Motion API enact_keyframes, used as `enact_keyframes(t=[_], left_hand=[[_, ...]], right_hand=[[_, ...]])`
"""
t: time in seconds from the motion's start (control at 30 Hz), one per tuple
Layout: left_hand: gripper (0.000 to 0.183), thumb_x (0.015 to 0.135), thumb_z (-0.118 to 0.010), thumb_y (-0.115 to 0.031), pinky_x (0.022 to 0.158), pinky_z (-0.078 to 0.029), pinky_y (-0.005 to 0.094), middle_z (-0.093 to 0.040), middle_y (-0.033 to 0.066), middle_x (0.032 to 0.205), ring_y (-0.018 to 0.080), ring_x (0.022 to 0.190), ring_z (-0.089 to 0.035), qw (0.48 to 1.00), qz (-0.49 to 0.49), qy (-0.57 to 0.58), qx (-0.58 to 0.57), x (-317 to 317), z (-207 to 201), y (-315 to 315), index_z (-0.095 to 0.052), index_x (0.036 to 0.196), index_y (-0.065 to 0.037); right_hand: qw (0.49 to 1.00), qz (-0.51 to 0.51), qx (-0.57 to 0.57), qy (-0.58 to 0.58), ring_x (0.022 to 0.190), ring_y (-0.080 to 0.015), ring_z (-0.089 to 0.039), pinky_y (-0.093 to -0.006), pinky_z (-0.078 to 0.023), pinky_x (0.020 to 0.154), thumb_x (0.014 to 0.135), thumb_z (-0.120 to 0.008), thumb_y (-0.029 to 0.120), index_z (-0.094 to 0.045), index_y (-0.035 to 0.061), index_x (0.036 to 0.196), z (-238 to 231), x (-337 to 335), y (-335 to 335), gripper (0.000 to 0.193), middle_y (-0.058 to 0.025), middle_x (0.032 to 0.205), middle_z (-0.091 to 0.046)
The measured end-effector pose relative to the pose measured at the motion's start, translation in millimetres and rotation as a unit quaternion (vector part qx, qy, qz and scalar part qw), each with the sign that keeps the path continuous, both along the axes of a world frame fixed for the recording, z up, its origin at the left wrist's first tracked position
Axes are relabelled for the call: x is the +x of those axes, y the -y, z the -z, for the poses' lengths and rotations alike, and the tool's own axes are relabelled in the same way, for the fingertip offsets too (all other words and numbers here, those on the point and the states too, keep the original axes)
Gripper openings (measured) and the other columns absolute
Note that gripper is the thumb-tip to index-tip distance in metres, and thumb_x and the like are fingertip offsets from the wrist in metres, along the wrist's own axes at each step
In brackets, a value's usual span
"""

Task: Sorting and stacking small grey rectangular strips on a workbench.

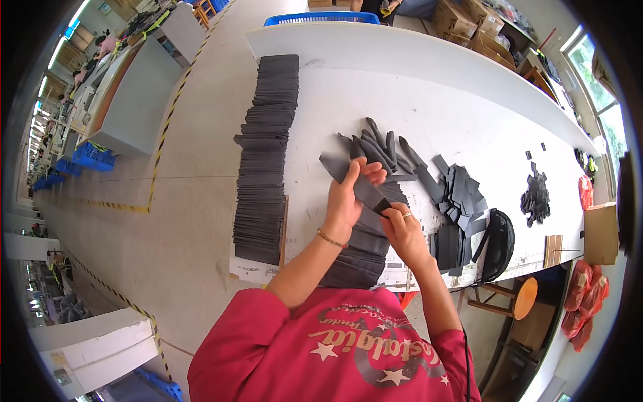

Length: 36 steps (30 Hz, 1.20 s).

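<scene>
A dark grey fabric strip slants between my hands above the white table. My left hand holds its middle, the thumb on top and the fingers curling from behind; the upper end is blurred. My right hand, with a ring on it, pinches the lower end, where a blacker patch shows. Under my hands lies a row of layered dark strips. Just beyond is a loose heap of dark strips. To the left, a long packed row of dark pieces runs along the table's edge.
Right of my hands are a jumbled pile of flat strips, a stack of strips and a black zipped pouch. Small black pieces lie farther right. A raised white board borders the far side, with a blue basket behind it.
</scene>
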State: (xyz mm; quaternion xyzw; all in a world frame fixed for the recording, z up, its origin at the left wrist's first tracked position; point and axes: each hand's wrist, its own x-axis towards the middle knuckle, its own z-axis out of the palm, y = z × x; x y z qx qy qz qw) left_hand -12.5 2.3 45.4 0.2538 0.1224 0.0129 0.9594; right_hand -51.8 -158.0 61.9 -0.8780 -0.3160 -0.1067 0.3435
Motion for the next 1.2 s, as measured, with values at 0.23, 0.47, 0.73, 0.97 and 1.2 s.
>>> enact_keyframes(t=[0.23,0.47,0.73,0.97,1.2], left_hand=[[0.034,0.098,-0.055,-0.033,0.093,-0.050,0.0391,-0.067,0.0121,0.095,0.0277,0.095,-0.065,0.998,-0.035,0.047,-0.022,-6,-7,14,-0.057,0.108,-0.001],[0.036,0.098,-0.053,-0.036,0.091,-0.049,0.0378,-0.067,0.0113,0.092,0.0256,0.092,-0.065,0.998,-0.050,0.027,-0.030,-14,-5,23,-0.057,0.105,-0.001],[0.033,0.098,-0.053,-0.036,0.097,-0.046,0.0413,-0.067,0.0086,0.091,0.0300,0.100,-0.064,0.998,-0.034,0.030,-0.038,-19,7,21,-0.057,0.106,-0.004],[0.034,0.098,-0.053,-0.038,0.087,-0.050,0.0374,-0.067,0.0080,0.089,0.0238,0.091,-0.065,0.998,-0.047,0.010,-0.051,-24,9,28,-0.059,0.103,-0.005],[0.031,0.099,-0.052,-0.034,0.083,-0.052,0.0355,-0.067,0.0085,0.089,0.0227,0.088,-0.065,0.996,-0.021,0.007,-0.087,-27,12,41,-0.060,0.102,-0.004]], right_hand=[[0.997,-0.015,0.052,0.051,0.077,-0.0366,-0.061,-0.0415,-0.050,0.064,0.081,-0.065,-0.004,-0.055,0.0009,0.094,-5,14,-2,0.017,-0.0167,0.097,-0.059],[0.997,-0.019,0.066,0.038,0.076,-0.0360,-0.060,-0.0413,-0.050,0.063,0.078,-0.065,-0.007,-0.055,0.0005,0.092,2,15,-9,0.019,-0.0161,0.095,-0.058],[0.998,-0.026,0.058,0.027,0.076,-0.0354,-0.061,-0.0413,-0.051,0.062,0.077,-0.066,-0.007,-0.054,0.0005,0.092,4,12,-13,0.020,-0.0156,0.095,-0.058],[0.997,-0.030,0.061,0.032,0.078,-0.0360,-0.061,-0.0424,-0.051,0.064,0.077,-0.065,-0.006,-0.054,-0.0002,0.091,9,10,-15,0.018,-0.0164,0.094,-0.058],[0.998,-0.020,0.055,0.026,0.081,-0.0375,-0.061,-0.0432,-0.052,0.066,0.078,-0.064,-0.006,-0.055,-0.0004,0.091,8,9,-18,0.017,-0.0172,0.094,-0.058]])
